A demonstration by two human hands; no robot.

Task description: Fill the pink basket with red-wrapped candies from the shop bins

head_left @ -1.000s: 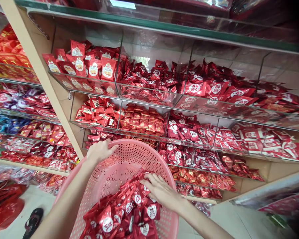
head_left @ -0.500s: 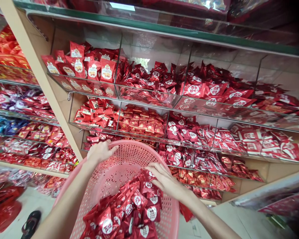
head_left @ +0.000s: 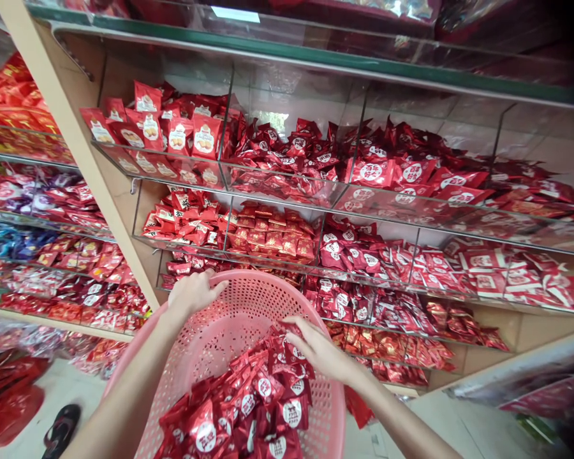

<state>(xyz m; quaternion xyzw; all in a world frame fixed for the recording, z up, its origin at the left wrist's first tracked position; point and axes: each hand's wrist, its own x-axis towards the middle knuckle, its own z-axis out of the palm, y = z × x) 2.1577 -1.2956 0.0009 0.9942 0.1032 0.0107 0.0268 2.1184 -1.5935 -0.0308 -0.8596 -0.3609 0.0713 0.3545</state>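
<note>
A pink perforated basket [head_left: 263, 290] is tilted below the shelves, with a heap of small red packets [head_left: 249, 401] marked with white labels lying in its lower part. My left hand [head_left: 196, 294] grips the basket's upper left rim, its fingers over the edge and its thumb pointing right. My right hand [head_left: 310, 347] is inside the basket at the upper right end of the heap. Its fingers are bent over the top packets, and whether they hold one is hidden.
Tiered shelves [head_left: 268, 172] with glass dividers hold many red packets ahead. A wooden upright [head_left: 76, 146] separates them from shelves at left. On the floor at lower left lie a red plastic bag [head_left: 12, 408] and a dark slipper [head_left: 63, 430].
My right hand has shifted slightly, and the packets beneath its fingers have moved a little. My left hand keeps its hold on the rim.
</note>
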